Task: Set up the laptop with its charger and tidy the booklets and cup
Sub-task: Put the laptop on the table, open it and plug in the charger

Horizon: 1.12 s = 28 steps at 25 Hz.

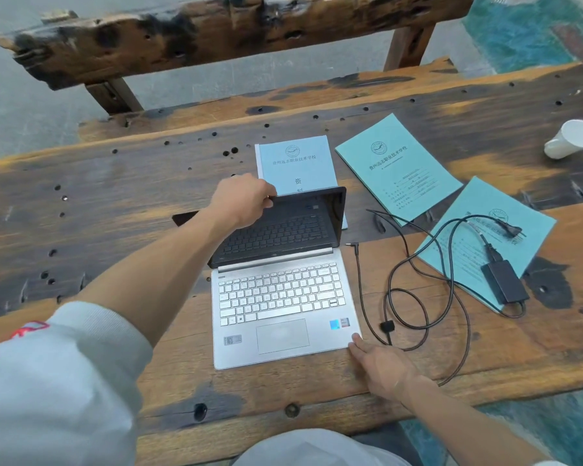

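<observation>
Laptop (280, 297) mid-tabletop (98, 203), left hand (241, 200) gripping lid's top edge, right hand (381, 368) flat against front corner, charger (505, 280) at three o'clock on booklet (478, 230), cup (571, 138) tipped at two o'clock

The laptop (283, 297) lid is hiding the lower half of the booklet (295, 164) behind it; booklet print is reading too small.

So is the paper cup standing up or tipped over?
Tipped over: the white paper cup lies on its side on the table, its mouth facing up-right. Contents cannot be seen.
</observation>
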Available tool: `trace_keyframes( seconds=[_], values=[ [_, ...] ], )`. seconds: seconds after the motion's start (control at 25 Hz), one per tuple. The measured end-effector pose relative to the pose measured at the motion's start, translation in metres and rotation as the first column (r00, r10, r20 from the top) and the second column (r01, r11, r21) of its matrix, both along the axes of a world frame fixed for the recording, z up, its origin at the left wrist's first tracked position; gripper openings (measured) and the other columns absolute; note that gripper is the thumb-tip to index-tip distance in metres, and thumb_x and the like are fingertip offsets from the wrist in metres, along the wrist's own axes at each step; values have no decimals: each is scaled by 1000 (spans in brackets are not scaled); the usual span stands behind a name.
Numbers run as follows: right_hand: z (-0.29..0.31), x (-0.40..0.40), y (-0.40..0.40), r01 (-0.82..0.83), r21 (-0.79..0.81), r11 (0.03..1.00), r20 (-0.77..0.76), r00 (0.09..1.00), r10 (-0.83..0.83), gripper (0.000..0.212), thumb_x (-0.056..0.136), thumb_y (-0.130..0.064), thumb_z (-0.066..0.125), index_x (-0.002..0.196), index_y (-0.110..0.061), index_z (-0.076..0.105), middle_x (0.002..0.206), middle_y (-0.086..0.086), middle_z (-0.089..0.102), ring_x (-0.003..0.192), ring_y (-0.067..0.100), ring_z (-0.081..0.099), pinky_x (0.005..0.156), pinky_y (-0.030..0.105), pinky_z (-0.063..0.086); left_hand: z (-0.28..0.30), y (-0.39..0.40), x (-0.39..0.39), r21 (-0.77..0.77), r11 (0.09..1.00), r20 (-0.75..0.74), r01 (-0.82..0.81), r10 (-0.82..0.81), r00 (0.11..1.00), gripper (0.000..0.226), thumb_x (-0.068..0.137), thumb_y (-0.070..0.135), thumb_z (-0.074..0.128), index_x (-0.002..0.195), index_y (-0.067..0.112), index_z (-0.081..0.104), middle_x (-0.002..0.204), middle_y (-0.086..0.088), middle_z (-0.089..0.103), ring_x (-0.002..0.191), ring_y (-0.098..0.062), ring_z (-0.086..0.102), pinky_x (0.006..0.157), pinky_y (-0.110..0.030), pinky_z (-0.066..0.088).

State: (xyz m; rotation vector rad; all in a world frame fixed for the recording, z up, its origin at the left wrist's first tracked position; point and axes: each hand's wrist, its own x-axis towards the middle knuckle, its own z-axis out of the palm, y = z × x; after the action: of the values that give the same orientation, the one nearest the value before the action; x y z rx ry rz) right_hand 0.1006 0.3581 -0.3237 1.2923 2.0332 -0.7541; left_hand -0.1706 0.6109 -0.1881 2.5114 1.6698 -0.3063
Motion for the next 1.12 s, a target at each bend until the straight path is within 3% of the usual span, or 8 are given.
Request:
trace_keyframes(
  seconds=[0.2,0.32,0.44,0.56,0.68,0.8,0.96,1.12],
  values=[
    [-2,-1,9,-58,52,997,33,998,57,59,91,-9,42,148,-19,32,161,-2,22,123,27,54,92,40,45,-9,-10,-3,68,998,56,15,-18,998,20,101,24,48,112,18,63,98,-8,71,81,-33,65,64,-37,52],
    [-3,-4,17,-91,100,991,43,995,87,40,91,-11,42,129,-13,52,132,8,57,105,30,63,81,38,49,-17,-24,-5,90,996,120,2,-13,993,22,102,25,45,116,18,60,100,-6,71,80,-31,65,61,-35,50],
    [-7,-2,31,-91,92,992,36,995,88,32,89,-11,44,116,-15,61,111,8,68,98,30,65,77,36,51,-25,-35,-5,143,989,219,-42,10,976,26,102,24,45,122,15,58,109,-8,66,92,-31,62,64,-37,48],
    [-9,3,52,92,21,996,-94,992,-90,38,93,-23,43,124,-30,63,121,1,66,106,25,62,83,32,50,-39,-60,4,341,934,281,-110,11,960,34,96,19,53,128,9,55,121,-15,57,102,-33,54,84,-43,46],
    [-12,14,77,425,-47,904,-200,883,-426,35,93,-29,43,120,-32,64,118,-4,68,101,19,63,77,26,50,-62,-96,33,457,889,365,-9,-178,914,27,89,21,63,113,9,60,109,-14,57,89,-35,56,81,-45,44],
    [-15,26,106,653,102,751,-220,751,-623,26,93,-30,46,105,-24,68,100,3,72,89,24,64,75,34,55,-89,-116,61,222,956,348,191,-260,901,31,87,28,69,109,8,66,105,-12,64,85,-33,61,75,-42,50],
    [-22,33,151,793,120,597,-266,605,-750,25,93,-30,52,110,-20,67,105,7,71,97,29,64,81,34,53,-122,-108,93,-273,962,175,8,42,984,66,86,58,59,139,21,45,138,-4,46,124,-26,46,102,-40,40],
    [-34,29,184,829,133,543,-254,559,-789,28,91,-34,55,108,-15,64,107,10,68,98,31,62,76,32,47,-154,-95,117,-451,887,65,-100,144,988,93,78,69,60,151,23,24,152,-5,29,138,-26,27,112,-43,29]
  ],
)
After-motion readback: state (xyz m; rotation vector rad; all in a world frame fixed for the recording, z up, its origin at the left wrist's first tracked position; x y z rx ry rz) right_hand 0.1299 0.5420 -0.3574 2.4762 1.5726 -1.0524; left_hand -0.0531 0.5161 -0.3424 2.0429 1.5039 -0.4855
